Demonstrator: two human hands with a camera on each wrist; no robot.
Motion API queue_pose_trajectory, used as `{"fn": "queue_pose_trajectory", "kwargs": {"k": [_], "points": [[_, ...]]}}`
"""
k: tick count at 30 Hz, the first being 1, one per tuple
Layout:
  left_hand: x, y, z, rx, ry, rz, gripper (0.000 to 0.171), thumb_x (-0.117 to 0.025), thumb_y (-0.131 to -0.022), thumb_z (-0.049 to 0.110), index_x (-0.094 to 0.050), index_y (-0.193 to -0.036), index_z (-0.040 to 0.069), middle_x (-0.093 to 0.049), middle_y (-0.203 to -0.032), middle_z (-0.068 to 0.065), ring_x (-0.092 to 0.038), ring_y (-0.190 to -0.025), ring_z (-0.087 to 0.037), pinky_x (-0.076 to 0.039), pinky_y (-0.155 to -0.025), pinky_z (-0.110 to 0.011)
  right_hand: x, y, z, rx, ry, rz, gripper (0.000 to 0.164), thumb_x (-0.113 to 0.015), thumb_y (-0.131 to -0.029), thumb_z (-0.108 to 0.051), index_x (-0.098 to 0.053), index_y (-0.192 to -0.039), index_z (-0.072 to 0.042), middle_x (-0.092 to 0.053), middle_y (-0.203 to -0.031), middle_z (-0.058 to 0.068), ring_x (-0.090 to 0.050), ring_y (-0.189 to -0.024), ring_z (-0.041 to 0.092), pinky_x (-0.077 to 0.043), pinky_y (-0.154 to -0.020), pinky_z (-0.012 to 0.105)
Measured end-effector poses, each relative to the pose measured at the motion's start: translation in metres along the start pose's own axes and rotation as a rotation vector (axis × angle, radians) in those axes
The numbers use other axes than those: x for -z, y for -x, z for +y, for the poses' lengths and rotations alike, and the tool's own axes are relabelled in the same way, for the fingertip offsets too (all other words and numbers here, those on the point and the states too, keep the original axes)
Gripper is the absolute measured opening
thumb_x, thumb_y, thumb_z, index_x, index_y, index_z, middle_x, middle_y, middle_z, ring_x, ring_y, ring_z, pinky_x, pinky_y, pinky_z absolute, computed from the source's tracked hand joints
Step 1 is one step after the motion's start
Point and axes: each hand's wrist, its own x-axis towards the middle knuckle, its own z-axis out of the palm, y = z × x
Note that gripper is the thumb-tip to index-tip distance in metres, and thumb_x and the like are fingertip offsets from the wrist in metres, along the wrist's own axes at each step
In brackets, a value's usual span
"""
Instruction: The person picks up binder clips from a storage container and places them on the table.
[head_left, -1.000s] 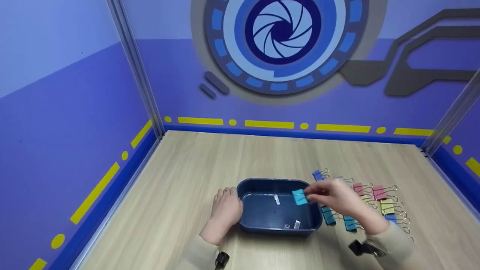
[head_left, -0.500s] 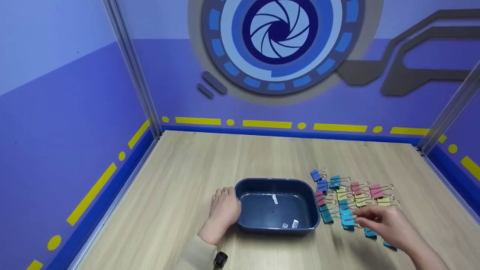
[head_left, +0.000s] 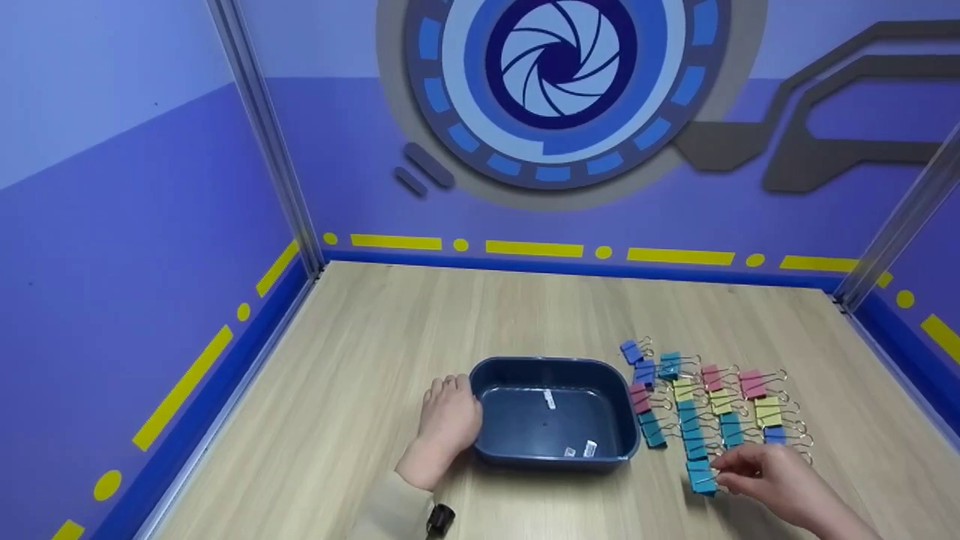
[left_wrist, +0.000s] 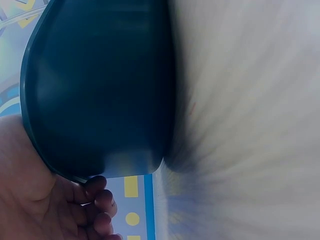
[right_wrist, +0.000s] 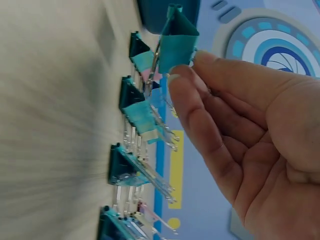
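Observation:
My right hand [head_left: 772, 476] pinches a teal binder clip [head_left: 701, 478] between thumb and fingertips, at the front of a column of clips. In the right wrist view that held clip [right_wrist: 178, 47] stands out from the fingertips, above other teal clips [right_wrist: 137, 112] in a row. My left hand [head_left: 452, 412] rests against the left end of a dark blue plastic bin [head_left: 555, 459]. The left wrist view shows its palm at the bin's rim and its fingers [left_wrist: 103, 200] loosely bent by the corner; the thumb is hidden.
Pink clips [head_left: 752, 383], yellow clips [head_left: 768, 411] and blue clips [head_left: 631, 351] lie in rows right of the bin, wire handles pointing right. Small pale labels [head_left: 590, 448] are inside the bin. Patterned walls [head_left: 675, 217] enclose the wooden table [head_left: 375, 322].
My right hand has carried the teal binder clip from over the bin's right side, rightward and toward me, to the front of the clip column. The left hand stays at the bin.

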Motion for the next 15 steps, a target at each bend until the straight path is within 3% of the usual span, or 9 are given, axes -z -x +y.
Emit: {"fn": "queue_pose_trajectory", "kwargs": {"k": [5,10,15], "points": [[0.0,0.001,0.0,-0.005,-0.006,0.003,0.026,-0.056,-0.095,0.015,-0.061,-0.111,-0.004,-0.065,-0.104,-0.02,-0.057,-0.1,-0.037,-0.046,-0.088,-0.048,-0.007,-0.004,0.006,-0.019,0.076,0.006,0.01,-0.079,-0.087,-0.016,-0.079,-0.095,-0.01,-0.076,-0.089,0.0,-0.059,-0.073,-0.004,-0.052,-0.065,0.019],[-0.001,0.0,-0.001,-0.005,-0.005,0.011,0.026,-0.057,-0.094,0.015,-0.062,-0.11,-0.004,-0.065,-0.103,-0.02,-0.057,-0.1,-0.038,-0.046,-0.087,-0.048,-0.01,-0.01,0.008,-0.121,0.101,0.007,0.009,-0.078,-0.088,-0.017,-0.079,-0.095,-0.013,-0.075,-0.09,-0.002,-0.061,-0.077,0.004,-0.051,-0.068,0.02],[0.0,0.0,-0.001,0.004,0.003,-0.01,0.027,-0.056,-0.095,0.015,-0.061,-0.113,-0.004,-0.065,-0.106,-0.02,-0.057,-0.102,-0.037,-0.045,-0.089,-0.049,-0.012,-0.015,0.008,-0.127,0.115,0.035,0.007,-0.077,-0.088,-0.014,-0.079,-0.094,-0.013,-0.075,-0.089,-0.002,-0.062,-0.077,0.005,-0.051,-0.068,0.02]]}}
